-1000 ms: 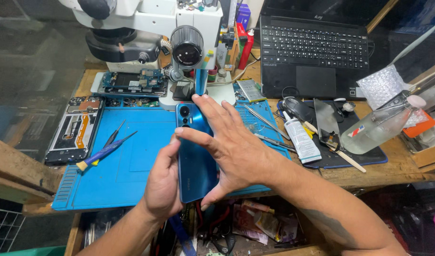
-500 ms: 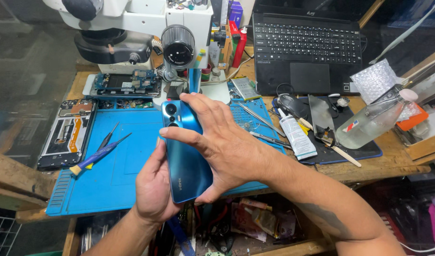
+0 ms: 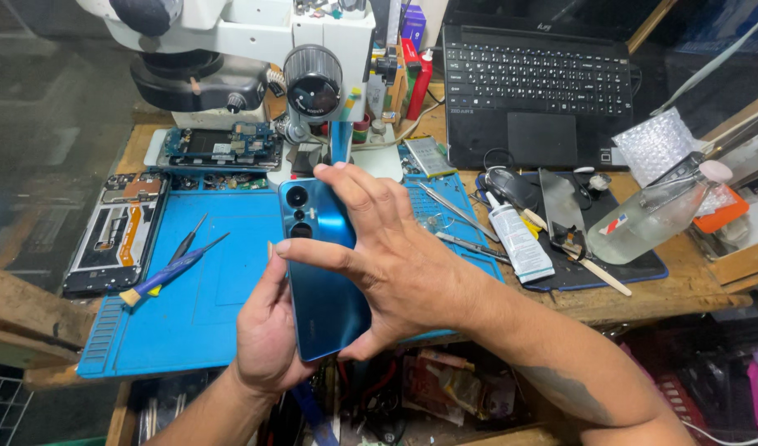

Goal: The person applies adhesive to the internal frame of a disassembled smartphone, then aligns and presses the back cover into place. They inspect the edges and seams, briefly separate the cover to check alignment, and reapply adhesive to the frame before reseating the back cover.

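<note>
Both hands clasp a glossy blue smartphone (image 3: 321, 272), back up, above the blue silicone work mat (image 3: 205, 306): left hand (image 3: 267, 334) grips its edge, right hand (image 3: 387, 256) spreads across it. Right, a white labelled glue tube (image 3: 518, 241) lies beside a clear plastic bottle (image 3: 653, 216).

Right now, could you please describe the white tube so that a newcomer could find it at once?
Start at the black laptop, then drop to the dark mat before it. The white tube lies on its left edge, black-capped, opaque unlike the clear bottle.
</note>
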